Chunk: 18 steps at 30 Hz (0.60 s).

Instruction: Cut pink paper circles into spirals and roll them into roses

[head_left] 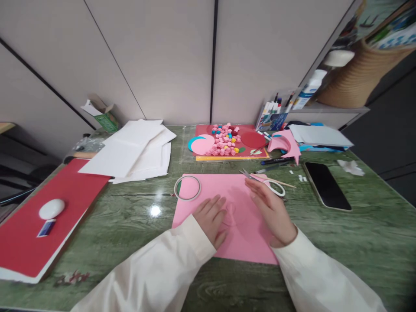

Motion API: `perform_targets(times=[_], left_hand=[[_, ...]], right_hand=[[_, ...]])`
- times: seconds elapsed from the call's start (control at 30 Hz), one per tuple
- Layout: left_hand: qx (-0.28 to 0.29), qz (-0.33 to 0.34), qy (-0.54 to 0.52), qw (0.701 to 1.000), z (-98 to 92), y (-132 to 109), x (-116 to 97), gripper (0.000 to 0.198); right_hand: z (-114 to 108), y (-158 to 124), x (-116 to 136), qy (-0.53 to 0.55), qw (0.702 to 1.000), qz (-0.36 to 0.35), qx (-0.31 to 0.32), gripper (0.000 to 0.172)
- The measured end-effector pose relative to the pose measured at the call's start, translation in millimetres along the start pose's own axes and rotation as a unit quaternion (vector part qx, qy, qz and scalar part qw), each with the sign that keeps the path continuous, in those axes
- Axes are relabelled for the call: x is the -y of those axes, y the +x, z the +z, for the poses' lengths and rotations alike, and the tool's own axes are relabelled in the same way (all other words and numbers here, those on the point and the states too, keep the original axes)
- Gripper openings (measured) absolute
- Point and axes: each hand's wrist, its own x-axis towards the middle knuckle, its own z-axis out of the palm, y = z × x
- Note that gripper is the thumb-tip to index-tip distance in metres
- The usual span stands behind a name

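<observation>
From the head view, I see a pink sheet lying on the green counter, right in front of the person and between both forearms. The left hand is spread palm down over its left half, fingers outstretched and gripping nothing. The right hand hovers or rests at its right side, fingers straight and together, also free of any grip; I can't tell whether it touches the paper. Faint curved lines show between the two. Crowding the sheet's far edge are a pale ring at the left corner, partly off the paper, and scissors at the right one, partly hidden by the right hand, with a wooden stick alongside. Just beyond lies a red sheet heaped with little paper balls, mostly pink, and beside it a pink offcut with some dark pens in front. Off to the right sits a phone, near a crumpled scrap. To the left, loose white sheets overlap a red folder, which carries a white oval and a small blue-and-white block. A green box stands open behind the white sheets, by the partition.
</observation>
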Motion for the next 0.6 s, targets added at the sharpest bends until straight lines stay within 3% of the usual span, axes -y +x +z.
perform_targets(times=[0.13,0.27,0.37,0.43,0.6], left_hand=[[0.038,0.014,-0.02,0.999,8.7,-3.5,11.5,0.061],[0.068,-0.038,0.032,0.997,11.2,-7.4,-7.5,0.071],[0.023,-0.052,0.043,0.997,6.6,-7.8,-21.0,0.052],[-0.004,-0.033,0.029,0.999,2.1,-6.7,-18.3,0.037],[0.022,0.056,-0.005,0.998,-2.4,-5.5,12.8,0.045]], right_hand=[[-1.2,0.8,0.0,0.001,1.0,0.002,0.002,0.035],[-1.3,1.6,-3.0,-0.014,1.0,-0.009,0.004,0.037],[-1.2,1.5,-1.2,-0.061,0.998,-0.023,0.009,0.036],[-1.4,1.1,1.6,-0.1,0.994,-0.033,0.01,0.035],[-2.1,0.0,2.2,-0.204,0.977,-0.061,0.014,0.028]])
